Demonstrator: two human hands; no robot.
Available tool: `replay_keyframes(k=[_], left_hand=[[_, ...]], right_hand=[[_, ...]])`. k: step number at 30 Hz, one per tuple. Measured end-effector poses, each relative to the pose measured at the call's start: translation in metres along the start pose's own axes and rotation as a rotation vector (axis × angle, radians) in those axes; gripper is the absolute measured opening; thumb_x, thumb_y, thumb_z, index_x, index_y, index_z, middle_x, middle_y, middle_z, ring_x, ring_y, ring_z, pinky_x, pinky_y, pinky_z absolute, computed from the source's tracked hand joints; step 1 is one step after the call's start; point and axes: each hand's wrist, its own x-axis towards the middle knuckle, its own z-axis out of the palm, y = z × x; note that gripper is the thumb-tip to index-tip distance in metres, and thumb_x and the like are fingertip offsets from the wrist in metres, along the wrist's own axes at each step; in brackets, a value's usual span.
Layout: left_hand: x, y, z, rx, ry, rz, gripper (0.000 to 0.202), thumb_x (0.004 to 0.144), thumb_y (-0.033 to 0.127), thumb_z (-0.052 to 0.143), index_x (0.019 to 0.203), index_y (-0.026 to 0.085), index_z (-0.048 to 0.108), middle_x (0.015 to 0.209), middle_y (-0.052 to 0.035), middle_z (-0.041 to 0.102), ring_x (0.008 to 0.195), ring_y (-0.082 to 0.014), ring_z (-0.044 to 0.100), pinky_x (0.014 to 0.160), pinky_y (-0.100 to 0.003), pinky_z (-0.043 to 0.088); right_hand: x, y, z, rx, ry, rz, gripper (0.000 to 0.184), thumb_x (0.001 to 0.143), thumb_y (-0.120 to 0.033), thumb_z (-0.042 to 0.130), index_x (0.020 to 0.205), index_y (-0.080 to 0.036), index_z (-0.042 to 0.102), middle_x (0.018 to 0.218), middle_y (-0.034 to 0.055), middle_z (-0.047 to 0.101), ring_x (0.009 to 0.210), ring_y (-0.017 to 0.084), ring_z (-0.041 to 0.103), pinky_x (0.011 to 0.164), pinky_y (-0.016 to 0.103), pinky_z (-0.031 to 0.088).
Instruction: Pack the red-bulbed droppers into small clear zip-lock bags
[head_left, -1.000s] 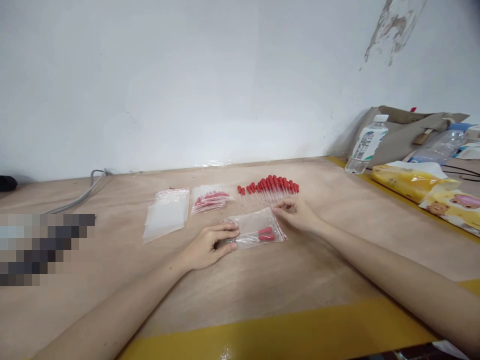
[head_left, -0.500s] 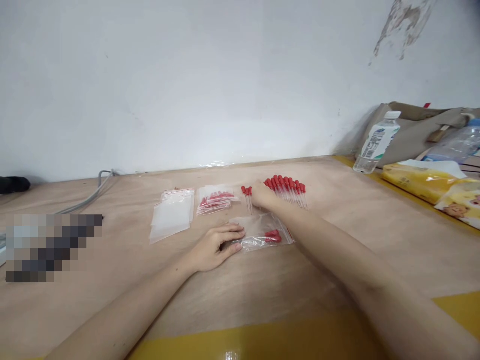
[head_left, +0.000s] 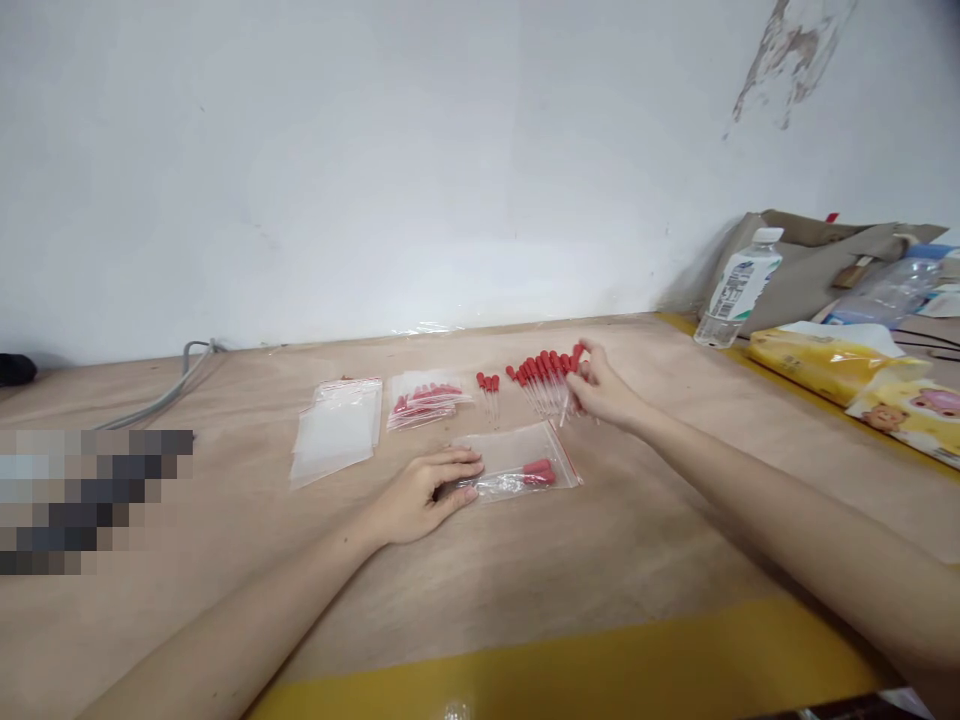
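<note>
My left hand (head_left: 437, 490) lies with fingers stretched out on the left end of a clear zip bag (head_left: 499, 445). Inside the bag are red-bulbed droppers (head_left: 538, 472). At the right end of a row of red-bulbed droppers (head_left: 540, 368), my right hand (head_left: 600, 388) pinches one dropper (head_left: 577, 354) by its bulb, its clear stem slanting down to the left. Three more droppers (head_left: 488, 384) form a small group left of the row. Farther left is a pile of filled bags (head_left: 427, 400), then a stack of flat bags (head_left: 337, 430).
At the right stand a water bottle (head_left: 739, 290), a grey bag (head_left: 802, 265), a second bottle (head_left: 885, 290) and a yellow tissue pack (head_left: 825, 360). A grey cable (head_left: 165, 400) runs along the left. The white wall (head_left: 375, 180) bounds the table behind.
My right hand has moved right, from beside the small dropper group to the right end of the row, where it now grips a dropper. My left hand stays on the bag.
</note>
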Motion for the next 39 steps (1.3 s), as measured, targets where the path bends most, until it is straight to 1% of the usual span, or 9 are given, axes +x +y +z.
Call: replay_keyframes(k=[6,10,13,16,20,23,28,34,39], left_hand=[[0.0,0.0,0.0,0.013,0.003,0.001,0.033,0.088,0.033,0.049,0.118,0.023,0.057,0.124,-0.006,0.056,0.117,-0.0215,0.05,0.101,-0.041,0.039],[0.0,0.001,-0.001,0.037,0.002,-0.001,0.035,0.088,0.034,0.049,0.121,0.022,0.055,0.123,-0.0055,0.057,0.116,-0.0214,0.05,0.101,-0.04,0.039],[-0.001,0.002,-0.002,0.048,-0.001,-0.02,0.039,0.088,0.034,0.049,0.124,0.022,0.051,0.124,-0.005,0.056,0.117,-0.0212,0.05,0.101,-0.04,0.039],[-0.001,0.003,-0.002,0.055,-0.001,-0.019,0.039,0.088,0.035,0.049,0.125,0.022,0.05,0.125,-0.005,0.056,0.118,-0.0211,0.049,0.102,-0.04,0.037],[0.0,0.002,-0.002,0.065,-0.001,-0.016,0.039,0.088,0.035,0.048,0.125,0.022,0.05,0.124,-0.0053,0.056,0.117,-0.0214,0.05,0.101,-0.04,0.038],[0.0,0.002,-0.001,0.059,0.002,-0.014,0.04,0.088,0.036,0.049,0.125,0.022,0.05,0.123,-0.0053,0.057,0.116,-0.0214,0.051,0.102,-0.041,0.037],[0.0,0.002,-0.002,0.05,0.005,-0.011,0.039,0.087,0.036,0.05,0.123,0.022,0.051,0.122,-0.0057,0.057,0.115,-0.0217,0.051,0.101,-0.04,0.038],[0.0,0.002,-0.001,0.054,0.0,-0.015,0.04,0.087,0.036,0.049,0.125,0.024,0.05,0.124,-0.0051,0.056,0.117,-0.0223,0.05,0.1,-0.041,0.039],[0.001,0.002,-0.001,0.05,-0.006,-0.015,0.04,0.088,0.036,0.049,0.125,0.023,0.05,0.125,-0.0052,0.055,0.118,-0.0218,0.048,0.101,-0.04,0.038]], right_hand=[[-0.035,0.028,0.007,0.393,0.182,0.187,0.051,0.072,-0.015,0.05,0.112,-0.023,0.02,0.064,-0.0071,0.049,0.047,0.012,0.055,0.046,0.024,0.049],[-0.045,0.024,0.023,0.593,0.123,0.257,0.028,0.079,-0.016,0.047,0.095,-0.025,0.026,0.066,-0.005,0.054,0.058,0.012,0.063,0.064,0.029,0.055],[-0.051,0.022,0.021,0.636,0.022,0.259,0.015,0.083,-0.019,0.045,0.09,-0.023,0.032,0.07,-0.0026,0.058,0.063,0.012,0.064,0.07,0.031,0.054],[-0.054,0.028,0.009,0.514,-0.144,0.221,0.016,0.078,-0.023,0.054,0.086,-0.02,0.041,0.072,-0.0005,0.06,0.065,0.011,0.062,0.066,0.028,0.051],[-0.051,0.035,-0.006,0.18,-0.342,-0.03,0.022,0.071,-0.033,0.064,0.083,-0.016,0.058,0.065,-0.0024,0.056,0.058,0.009,0.051,0.057,0.024,0.042],[-0.046,0.036,-0.01,-0.022,-0.347,-0.176,0.021,0.073,-0.034,0.06,0.084,-0.016,0.064,0.059,-0.0034,0.052,0.052,0.009,0.044,0.051,0.023,0.035],[-0.042,0.037,-0.013,-0.118,-0.372,-0.267,0.019,0.076,-0.031,0.057,0.085,-0.017,0.066,0.073,0.0014,0.061,0.06,0.011,0.049,0.055,0.024,0.037],[-0.045,0.032,0.006,-0.018,-0.339,-0.251,0.023,0.074,-0.031,0.06,0.09,-0.017,0.066,0.076,0.0026,0.065,0.063,0.013,0.054,0.057,0.025,0.041],[-0.043,0.033,0.011,-0.131,-0.36,-0.224,0.016,0.073,-0.027,0.059,0.082,-0.017,0.067,0.063,-0.0008,0.06,0.055,0.01,0.05,0.05,0.021,0.037]])
